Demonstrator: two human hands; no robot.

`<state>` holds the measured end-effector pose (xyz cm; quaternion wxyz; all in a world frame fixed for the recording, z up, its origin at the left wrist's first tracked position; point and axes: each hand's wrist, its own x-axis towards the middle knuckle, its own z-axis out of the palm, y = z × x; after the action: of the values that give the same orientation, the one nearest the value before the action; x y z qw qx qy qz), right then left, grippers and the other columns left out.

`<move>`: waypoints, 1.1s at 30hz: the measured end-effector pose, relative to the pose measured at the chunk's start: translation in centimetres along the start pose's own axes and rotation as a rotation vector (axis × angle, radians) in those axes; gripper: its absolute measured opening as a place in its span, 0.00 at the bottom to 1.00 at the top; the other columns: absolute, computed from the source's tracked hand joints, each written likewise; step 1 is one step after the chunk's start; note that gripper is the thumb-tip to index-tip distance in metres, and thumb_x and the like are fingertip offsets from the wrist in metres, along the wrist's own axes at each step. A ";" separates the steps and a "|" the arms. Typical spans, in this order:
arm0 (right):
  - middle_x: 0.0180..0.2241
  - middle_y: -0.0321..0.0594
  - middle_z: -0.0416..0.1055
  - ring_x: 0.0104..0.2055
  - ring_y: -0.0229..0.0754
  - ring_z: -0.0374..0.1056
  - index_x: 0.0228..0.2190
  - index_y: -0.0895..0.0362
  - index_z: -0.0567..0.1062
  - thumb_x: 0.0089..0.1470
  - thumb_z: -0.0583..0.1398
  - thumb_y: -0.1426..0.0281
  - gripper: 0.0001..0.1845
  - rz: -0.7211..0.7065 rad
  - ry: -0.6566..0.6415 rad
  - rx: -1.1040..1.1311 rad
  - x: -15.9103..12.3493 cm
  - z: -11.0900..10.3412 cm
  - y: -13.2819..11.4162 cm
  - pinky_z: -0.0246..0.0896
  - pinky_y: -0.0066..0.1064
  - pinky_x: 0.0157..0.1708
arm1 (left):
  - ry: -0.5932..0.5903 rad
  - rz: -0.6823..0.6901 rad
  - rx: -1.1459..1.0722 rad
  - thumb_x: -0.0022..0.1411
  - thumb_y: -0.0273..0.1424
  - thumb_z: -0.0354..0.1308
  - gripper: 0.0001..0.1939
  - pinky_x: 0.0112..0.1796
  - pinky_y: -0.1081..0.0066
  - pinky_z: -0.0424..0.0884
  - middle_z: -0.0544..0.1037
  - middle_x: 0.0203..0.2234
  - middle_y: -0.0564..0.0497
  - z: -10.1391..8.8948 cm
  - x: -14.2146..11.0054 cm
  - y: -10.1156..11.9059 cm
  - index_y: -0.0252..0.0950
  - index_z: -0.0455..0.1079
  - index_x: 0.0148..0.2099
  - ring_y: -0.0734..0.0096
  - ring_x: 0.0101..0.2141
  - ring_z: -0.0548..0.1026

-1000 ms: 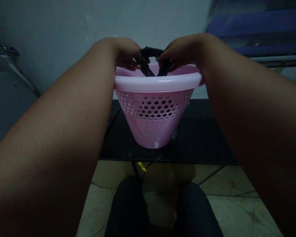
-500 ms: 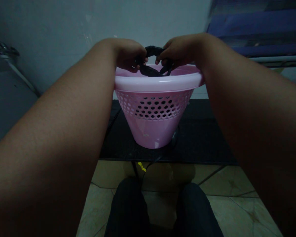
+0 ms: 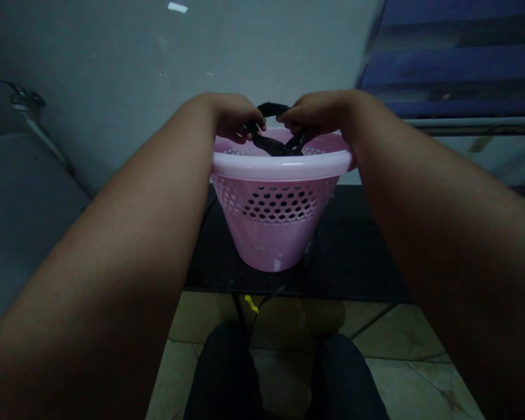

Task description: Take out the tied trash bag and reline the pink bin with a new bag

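A pink plastic basket (image 3: 271,242) with a band of honeycomb holes and a thick rim stands upright on a black table (image 3: 354,256). Above its opening, both hands grip a black bunched loop (image 3: 275,144) of thin, soft material; whether it is plastic or cloth is unclear. My left hand (image 3: 238,116) is closed on the loop's left side, fingers curled and partly hidden. On the opposite side, my right hand (image 3: 317,114) pinches it between thumb and fingers. The lower part of the loop hangs just inside the basket's mouth. My forearms pass close by the rim on either side.
A pale wall (image 3: 289,46) rises behind the table. Blue-purple slats (image 3: 455,64) are at upper right, and a grey surface (image 3: 26,198) with a metal bar lies left. A dark cable with a yellow tag (image 3: 251,304) hangs below the table's front edge, near my knees (image 3: 227,361).
The whole scene sits slightly lower in the picture as the view tilts up. Both hands still hold the black loop, which is bunched much as before.
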<state>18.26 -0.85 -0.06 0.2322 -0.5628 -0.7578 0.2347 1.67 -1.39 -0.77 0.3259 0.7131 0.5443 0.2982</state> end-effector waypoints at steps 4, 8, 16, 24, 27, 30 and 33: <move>0.21 0.33 0.59 0.22 0.29 0.58 0.29 0.62 0.64 0.62 0.54 0.67 0.12 0.000 -0.060 -0.027 0.4 -0.1 0.2 0.65 0.25 0.32 | -0.027 -0.009 0.039 0.63 0.22 0.51 0.09 0.29 0.73 0.58 0.66 0.20 0.55 -0.1 0.1 -0.1 0.32 0.64 0.29 0.79 0.21 0.62; 0.21 0.34 0.59 0.26 0.30 0.61 0.27 0.63 0.67 0.56 0.61 0.68 0.11 0.035 -0.052 -0.011 0.3 -0.1 0.3 0.63 0.22 0.31 | -0.035 -0.033 0.028 0.63 0.24 0.51 0.10 0.28 0.74 0.58 0.66 0.20 0.54 -0.1 0.5 -0.2 0.34 0.63 0.28 0.79 0.22 0.66; 0.21 0.39 0.60 0.27 0.34 0.62 0.29 0.62 0.70 0.59 0.57 0.67 0.11 0.022 -0.007 -0.022 0.6 0.0 0.9 0.61 0.24 0.28 | -0.029 -0.024 -0.057 0.55 0.29 0.55 0.10 0.31 0.72 0.62 0.74 0.24 0.49 0.0 1.5 -0.8 0.35 0.65 0.22 0.69 0.30 0.71; 0.21 0.38 0.63 0.22 0.31 0.60 0.31 0.62 0.71 0.62 0.53 0.66 0.13 0.084 -0.118 0.037 0.4 0.3 0.9 0.60 0.23 0.26 | -0.034 0.068 -0.114 0.57 0.29 0.55 0.09 0.37 0.70 0.65 0.76 0.29 0.47 0.1 1.6 -0.8 0.34 0.70 0.25 0.66 0.36 0.73; 0.21 0.38 0.64 0.22 0.31 0.61 0.35 0.64 0.72 0.62 0.53 0.69 0.12 0.092 -0.131 0.023 0.3 0.3 0.9 0.61 0.23 0.26 | -0.075 0.098 -0.208 0.57 0.26 0.55 0.07 0.38 0.70 0.67 0.76 0.27 0.48 0.1 1.6 -0.9 0.32 0.71 0.28 0.69 0.33 0.72; 0.21 0.39 0.66 0.22 0.31 0.62 0.37 0.66 0.73 0.60 0.55 0.70 0.11 0.094 -0.122 -0.002 0.1 0.2 0.9 0.63 0.23 0.27 | -0.139 0.104 -0.316 0.57 0.25 0.56 0.04 0.38 0.68 0.68 0.75 0.25 0.49 0.1 1.7 -1.0 0.31 0.72 0.32 0.71 0.28 0.71; 0.21 0.40 0.67 0.23 0.32 0.63 0.39 0.66 0.74 0.59 0.57 0.71 0.12 0.108 -0.089 -0.027 0.0 0.1 1.0 0.64 0.24 0.28 | -0.183 0.109 -0.378 0.58 0.26 0.56 0.05 0.37 0.69 0.68 0.75 0.24 0.49 0.2 2.0 -1.2 0.31 0.72 0.33 0.72 0.26 0.71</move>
<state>18.93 -0.63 -0.79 0.1774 -0.5949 -0.7391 0.2614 1.57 0.82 -1.71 0.4856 0.6917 0.4074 0.3461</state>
